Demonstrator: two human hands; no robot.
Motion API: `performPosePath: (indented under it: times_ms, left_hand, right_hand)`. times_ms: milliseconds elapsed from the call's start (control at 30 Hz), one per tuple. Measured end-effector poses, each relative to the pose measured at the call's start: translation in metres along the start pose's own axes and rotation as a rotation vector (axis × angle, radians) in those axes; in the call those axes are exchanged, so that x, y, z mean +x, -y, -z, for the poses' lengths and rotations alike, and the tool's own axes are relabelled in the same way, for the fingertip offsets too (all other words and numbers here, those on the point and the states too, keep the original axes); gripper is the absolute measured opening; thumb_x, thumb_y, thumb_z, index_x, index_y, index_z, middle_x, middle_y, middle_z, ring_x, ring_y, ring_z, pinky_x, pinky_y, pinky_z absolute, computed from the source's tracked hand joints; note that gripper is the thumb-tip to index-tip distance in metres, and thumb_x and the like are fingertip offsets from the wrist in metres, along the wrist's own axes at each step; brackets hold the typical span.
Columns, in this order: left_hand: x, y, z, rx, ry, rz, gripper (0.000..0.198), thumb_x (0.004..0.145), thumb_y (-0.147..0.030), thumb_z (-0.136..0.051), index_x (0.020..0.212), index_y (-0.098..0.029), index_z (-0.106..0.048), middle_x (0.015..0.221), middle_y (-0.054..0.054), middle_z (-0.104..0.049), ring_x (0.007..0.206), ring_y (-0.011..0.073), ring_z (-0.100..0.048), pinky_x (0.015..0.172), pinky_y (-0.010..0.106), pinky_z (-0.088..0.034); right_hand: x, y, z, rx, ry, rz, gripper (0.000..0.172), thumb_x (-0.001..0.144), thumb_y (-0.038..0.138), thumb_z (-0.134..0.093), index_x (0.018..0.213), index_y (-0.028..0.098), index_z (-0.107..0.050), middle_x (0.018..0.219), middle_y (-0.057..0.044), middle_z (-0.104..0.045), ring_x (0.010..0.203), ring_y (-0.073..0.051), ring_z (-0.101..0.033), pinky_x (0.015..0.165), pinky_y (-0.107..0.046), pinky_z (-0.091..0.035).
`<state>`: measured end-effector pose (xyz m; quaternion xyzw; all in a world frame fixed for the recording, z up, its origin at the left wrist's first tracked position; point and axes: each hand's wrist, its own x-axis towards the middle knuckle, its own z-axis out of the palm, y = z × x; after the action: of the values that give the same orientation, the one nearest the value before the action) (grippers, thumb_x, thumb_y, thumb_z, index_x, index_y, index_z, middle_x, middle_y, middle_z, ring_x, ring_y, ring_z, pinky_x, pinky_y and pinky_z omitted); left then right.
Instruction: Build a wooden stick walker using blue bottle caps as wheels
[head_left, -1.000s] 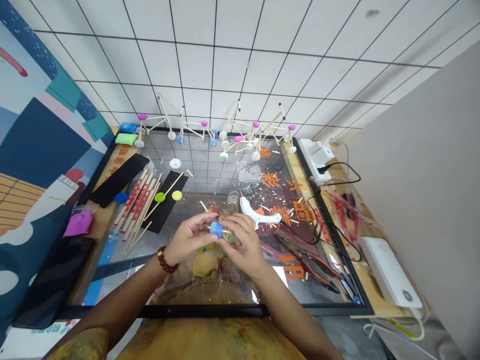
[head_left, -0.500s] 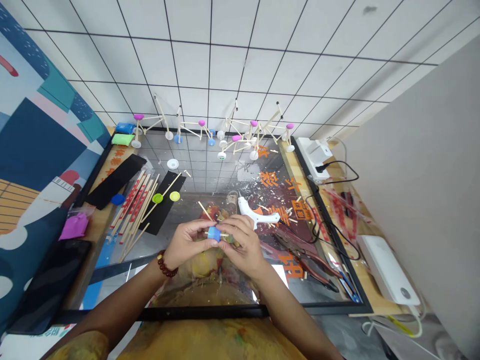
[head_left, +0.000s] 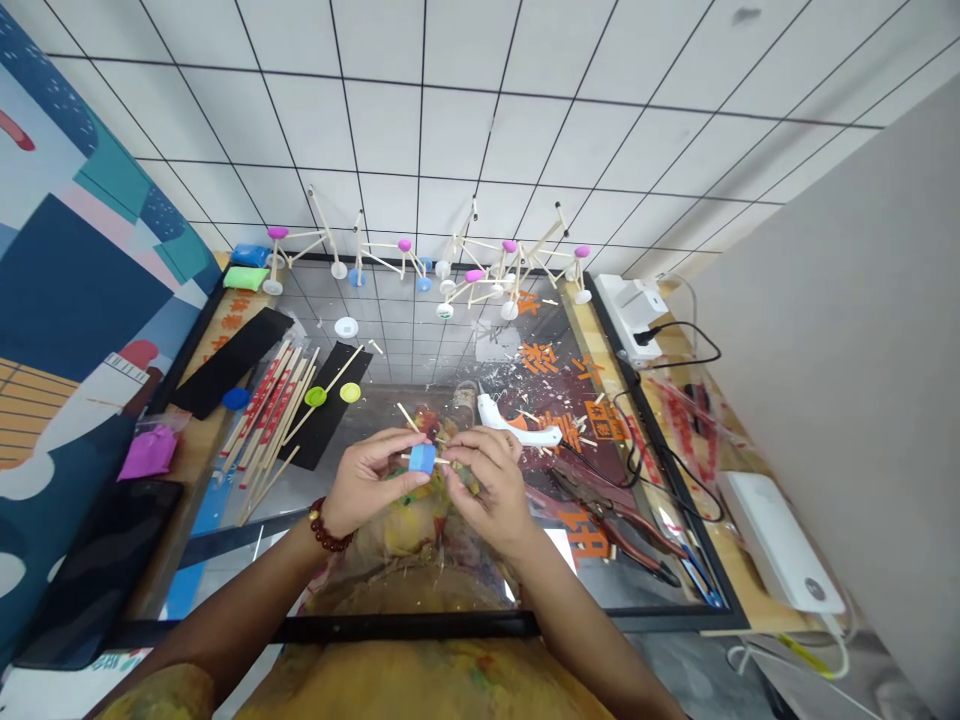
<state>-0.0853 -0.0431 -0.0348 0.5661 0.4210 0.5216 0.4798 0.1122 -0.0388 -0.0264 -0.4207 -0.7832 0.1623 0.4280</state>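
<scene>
My left hand (head_left: 366, 482) closes its thumb and fingers around a blue piece (head_left: 421, 458) that looks like a bottle cap or two caps together. A thin wooden stick (head_left: 441, 461) runs through it and pokes out on both sides. At the right end of that stick, my right hand (head_left: 491, 488) pinches with thumb and fingertips. Another short stick (head_left: 407, 417) shows just beyond my left fingers; its lower end is hidden. Just past my right hand lies a white glue gun (head_left: 525, 430) on the glass tabletop.
Stick models (head_left: 474, 276) with cap wheels line the back wall. To the left lie wooden sticks (head_left: 274, 410), black strips (head_left: 232, 362), a yellow cap (head_left: 349, 392) and a phone (head_left: 101, 575). Pliers (head_left: 622, 515), a power strip (head_left: 626, 320) and cables are on the right.
My right fingers have drawn back slightly from the blue piece to the stick's end. The blue piece has shifted a little left and up and shows more of its side.
</scene>
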Motion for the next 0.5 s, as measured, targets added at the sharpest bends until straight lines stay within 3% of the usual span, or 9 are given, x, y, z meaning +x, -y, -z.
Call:
performPosePath:
  times_ms: [367, 500]
  left_hand:
    - [-0.0029, 0.0020, -0.0037, 0.028, 0.021, 0.028, 0.040, 0.068, -0.026, -0.086, 0.107, -0.021, -0.077, 0.100, 0.009, -0.073, 0.085, 0.0178, -0.072, 0.071, 0.026, -0.062]
    - [-0.0040, 0.0044, -0.0052, 0.006, 0.021, 0.030, 0.038, 0.070, -0.024, -0.084, 0.108, -0.021, -0.076, 0.103, 0.009, -0.072, 0.091, 0.0194, -0.071, 0.076, 0.028, -0.061]
  right_hand:
    - [0.0039, 0.0012, 0.0009, 0.057, 0.010, 0.031, 0.012, 0.088, 0.016, -0.060, 0.092, 0.026, -0.064, 0.092, -0.001, -0.072, 0.096, -0.021, -0.064, 0.088, -0.042, -0.040]
    - [0.0034, 0.0029, 0.0013, 0.050, 0.021, 0.010, 0.013, 0.086, 0.015, -0.060, 0.092, 0.026, -0.062, 0.091, 0.000, -0.071, 0.096, -0.021, -0.063, 0.089, -0.043, -0.038]
